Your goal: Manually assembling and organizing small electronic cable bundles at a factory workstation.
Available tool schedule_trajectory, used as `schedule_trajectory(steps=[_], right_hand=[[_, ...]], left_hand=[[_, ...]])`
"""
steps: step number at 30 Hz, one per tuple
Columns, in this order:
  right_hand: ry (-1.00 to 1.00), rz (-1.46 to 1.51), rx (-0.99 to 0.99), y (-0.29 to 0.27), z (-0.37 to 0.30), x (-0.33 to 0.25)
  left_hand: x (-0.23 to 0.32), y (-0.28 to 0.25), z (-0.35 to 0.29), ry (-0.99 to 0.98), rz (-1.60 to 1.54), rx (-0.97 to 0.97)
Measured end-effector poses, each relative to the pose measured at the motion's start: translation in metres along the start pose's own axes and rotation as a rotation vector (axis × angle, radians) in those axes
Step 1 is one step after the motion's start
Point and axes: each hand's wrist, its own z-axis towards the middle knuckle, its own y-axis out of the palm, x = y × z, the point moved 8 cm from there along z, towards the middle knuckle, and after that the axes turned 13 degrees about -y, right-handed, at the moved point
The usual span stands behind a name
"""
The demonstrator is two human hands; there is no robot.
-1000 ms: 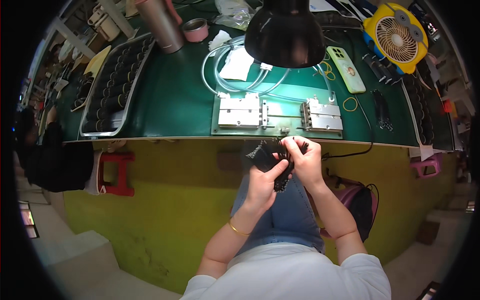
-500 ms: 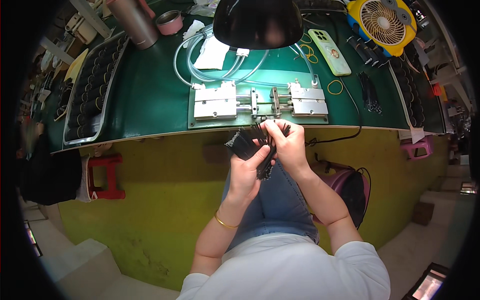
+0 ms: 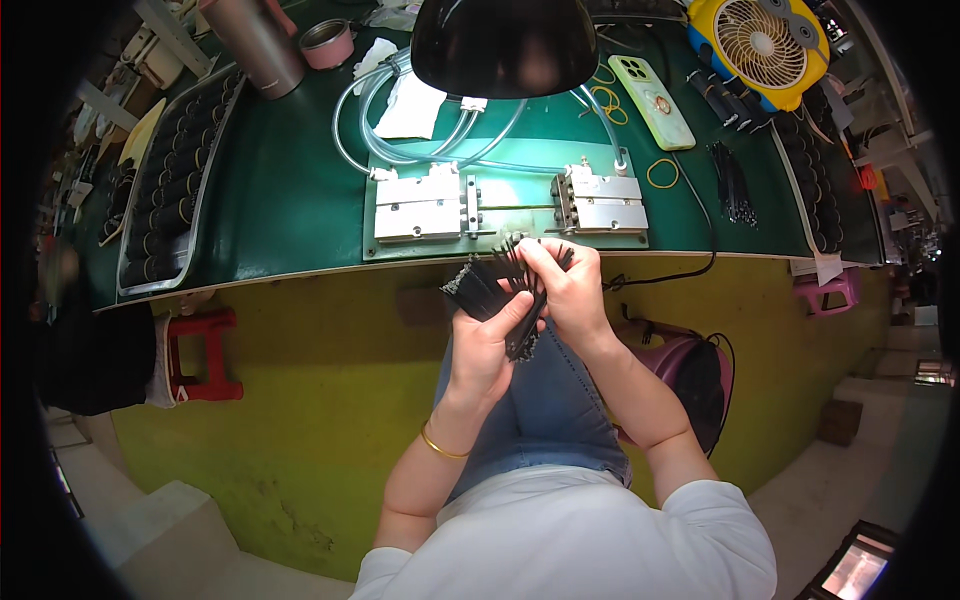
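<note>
Head view: fingers [image 3: 540, 262] of the right hand [image 3: 570, 295] were pinched on a few thin black sticks, while the left hand [image 3: 488, 340] was clenched around a fanned bundle of black sticks [image 3: 482, 285], held just off the near edge of the green workbench [image 3: 290, 200]. Two metal fixture blocks [image 3: 418, 208] were seen by that edge under one black lamp [image 3: 502, 45]. One yellow fan [image 3: 765, 42] stood at the far right corner, one red stool [image 3: 203, 352] on the floor.

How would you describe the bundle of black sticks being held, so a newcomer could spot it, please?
Start at the green workbench and drop below its front edge. There the left hand and right hand hold a bundle of thin black sticks, fanned out, unlike those lying on the mat.
</note>
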Motion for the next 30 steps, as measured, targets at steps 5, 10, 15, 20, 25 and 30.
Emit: schedule_trajectory(steps=[5, 10, 15, 20, 25, 30], right_hand=[[0.028, -0.029, -0.063, 0.000, 0.003, -0.003], [-0.072, -0.058, -0.046, 0.005, 0.001, -0.010], [-0.056, -0.079, -0.071, 0.009, -0.007, -0.017], [-0.027, -0.078, -0.034, 0.006, -0.008, -0.013], [-0.022, -0.061, -0.012, 0.003, -0.003, -0.006], [-0.020, -0.082, -0.010, 0.001, 0.001, -0.003]], left_hand=[[0.002, 0.004, 0.000, 0.014, 0.003, -0.006], [0.003, 0.003, -0.003, -0.005, -0.039, 0.040], [0.003, 0.001, -0.004, 0.007, -0.003, 0.002], [0.001, -0.002, -0.004, 0.012, -0.015, 0.047], [0.001, 0.002, -0.001, -0.001, -0.029, 0.032], [0.001, 0.002, 0.001, -0.003, -0.028, 0.006]])
